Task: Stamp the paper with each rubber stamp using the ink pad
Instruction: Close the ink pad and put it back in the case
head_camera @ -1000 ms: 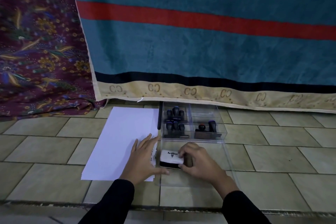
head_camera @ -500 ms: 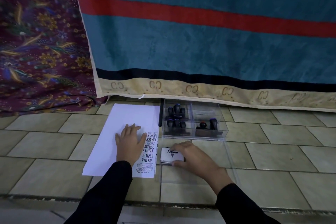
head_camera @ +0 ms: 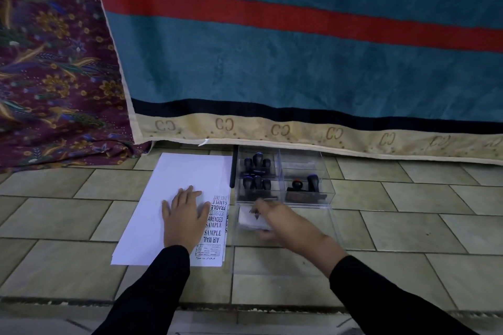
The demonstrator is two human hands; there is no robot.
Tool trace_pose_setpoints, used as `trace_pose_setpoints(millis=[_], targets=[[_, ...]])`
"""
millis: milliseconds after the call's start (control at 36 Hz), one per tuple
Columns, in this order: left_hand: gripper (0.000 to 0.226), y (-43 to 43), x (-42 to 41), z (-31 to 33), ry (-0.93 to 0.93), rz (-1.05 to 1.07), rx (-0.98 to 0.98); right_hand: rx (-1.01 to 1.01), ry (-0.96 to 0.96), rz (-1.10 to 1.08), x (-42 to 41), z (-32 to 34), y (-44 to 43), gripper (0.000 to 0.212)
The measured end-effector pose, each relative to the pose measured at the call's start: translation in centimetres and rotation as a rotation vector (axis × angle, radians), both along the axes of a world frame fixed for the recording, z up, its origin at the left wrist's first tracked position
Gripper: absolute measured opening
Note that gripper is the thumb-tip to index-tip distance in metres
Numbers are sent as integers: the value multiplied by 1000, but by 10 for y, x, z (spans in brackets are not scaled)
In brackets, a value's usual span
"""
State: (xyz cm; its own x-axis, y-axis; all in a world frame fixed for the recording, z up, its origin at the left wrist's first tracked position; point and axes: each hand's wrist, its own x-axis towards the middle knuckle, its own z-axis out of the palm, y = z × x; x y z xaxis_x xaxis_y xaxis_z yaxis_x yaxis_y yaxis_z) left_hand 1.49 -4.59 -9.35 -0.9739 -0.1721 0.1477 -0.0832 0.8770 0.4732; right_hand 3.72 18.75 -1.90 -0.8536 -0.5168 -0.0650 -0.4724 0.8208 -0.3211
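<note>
Matt smooth paper sheet; organizer box clear glossy plastic; floor tiles glazed, faint sheen; teal blanket napped cloth; floral fabric thin printed cloth.

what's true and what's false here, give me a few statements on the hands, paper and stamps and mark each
1. The left hand lies flat on the paper. True.
2. The paper is blank. False: stamped words run along its right edge.
3. The stamps stand in a clear box. True.
4. The right hand holds a stamp over the paper. False: it is at the ink pad, to the right of the paper.
5. The box sits left of the paper. False: it sits to the right of it.
</note>
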Motion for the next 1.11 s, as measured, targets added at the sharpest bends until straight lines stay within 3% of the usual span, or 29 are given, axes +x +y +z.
trace_pose_setpoints(millis=[111,222,333,472,667,1111], targets=[[44,0,0,-1,-2,1,-13,-270,21,-174,-28,31,30,38],[43,0,-1,-3,3,6,-15,-312,123,-323,-74,52,70,38],[41,-1,-1,-6,17,8,-4,-257,90,-426,-118,47,98,33],[40,-2,-2,-8,28,7,4,-65,2,-376,-153,26,102,32],[40,-2,-2,-9,40,12,3,9,-145,-281,-179,13,101,27],[42,-1,-1,-8,28,17,-15,-94,-155,-246,-183,2,101,24]])
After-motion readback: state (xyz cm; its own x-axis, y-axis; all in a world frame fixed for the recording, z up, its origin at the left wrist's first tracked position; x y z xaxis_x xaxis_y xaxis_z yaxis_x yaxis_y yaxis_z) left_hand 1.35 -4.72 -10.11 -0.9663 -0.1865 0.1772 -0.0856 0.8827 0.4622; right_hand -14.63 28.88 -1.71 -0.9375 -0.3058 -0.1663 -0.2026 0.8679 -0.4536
